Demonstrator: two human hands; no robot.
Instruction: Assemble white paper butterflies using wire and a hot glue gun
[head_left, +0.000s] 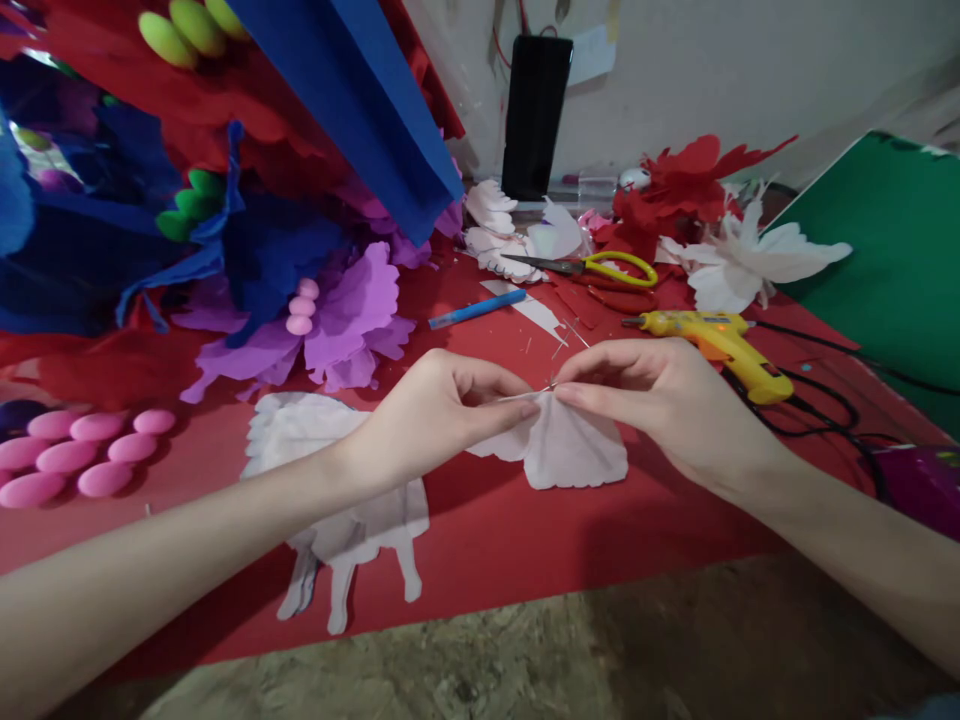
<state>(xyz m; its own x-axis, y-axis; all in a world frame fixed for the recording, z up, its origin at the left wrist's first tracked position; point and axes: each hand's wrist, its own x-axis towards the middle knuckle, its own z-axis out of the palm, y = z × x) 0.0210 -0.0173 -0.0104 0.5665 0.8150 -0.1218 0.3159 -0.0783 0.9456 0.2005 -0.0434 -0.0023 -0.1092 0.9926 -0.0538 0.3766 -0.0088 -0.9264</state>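
My left hand (435,405) and my right hand (667,405) meet at the middle of the view, thumbs and fingertips pinched on the gathered upper edge of a white scalloped cutout (577,450). It looks like thin felt or paper and hangs in folds below my fingers. A thin, pin-like sliver (551,383) shows between the fingertips; I cannot make out exactly what it is. Beneath my left forearm lies a pile of white butterfly-wing cutouts (367,530) with long tails, partly covered by the arm.
Beyond my hands lie scissors (619,268) with yellow handles, a blue pen (478,308) and loose pins (566,335). A yellow glue gun (712,335) with a black cord is at right. Pink egg-shaped pieces (66,457) and purple cutouts (352,310) are at left. A phone (536,115) leans behind.
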